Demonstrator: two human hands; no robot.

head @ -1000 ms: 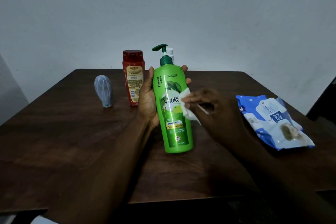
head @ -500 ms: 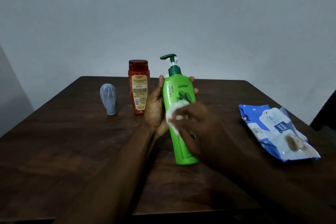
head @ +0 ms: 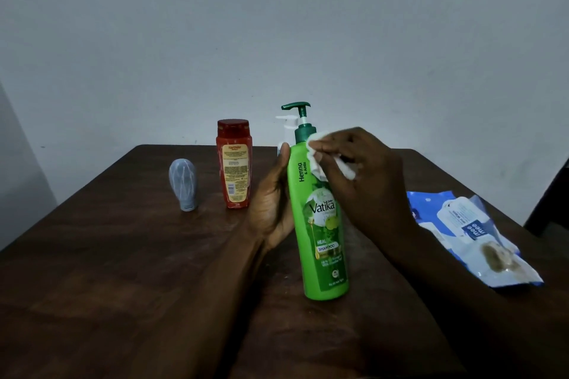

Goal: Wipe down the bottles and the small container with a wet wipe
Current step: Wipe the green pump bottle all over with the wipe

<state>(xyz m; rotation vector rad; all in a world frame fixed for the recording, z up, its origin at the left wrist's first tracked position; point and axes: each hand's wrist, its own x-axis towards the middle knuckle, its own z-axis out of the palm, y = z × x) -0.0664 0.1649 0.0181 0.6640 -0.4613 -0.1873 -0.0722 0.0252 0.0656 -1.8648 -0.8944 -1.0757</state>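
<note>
Right grip: we see the right hand (head: 366,181) with fingers curled, pinching a crumpled white wet wipe (head: 315,160) and pressing it on the shoulder of the tall green plastic pump bottle (head: 320,224), just under its dark green collar.

Left grip: the left hand (head: 271,206) is wrapped round the bottle's left side, thumb lying up along the near edge. The fingers are hidden behind the body.

The bottle is near upright with a slight lean, centre of the dark brown wooden worktop (head: 123,271). We can't confirm base contact.

Pose: both forearms enter from the bottom edge. The right wrist is raised and that hand reaches in from the right at collar height.

Surface:
- A red plastic bottle with red cap (head: 234,166) stands upright just left of the left hand.
- A small grey bulb-shaped container (head: 183,184) stands further left.
- A white pump bottle (head: 288,126) shows only its head behind the green one.
- A blue-and-white soft pack of wipes (head: 474,234) lies flat on the right.

Room: plain pale grey wall (head: 277,24), dim light.
</note>
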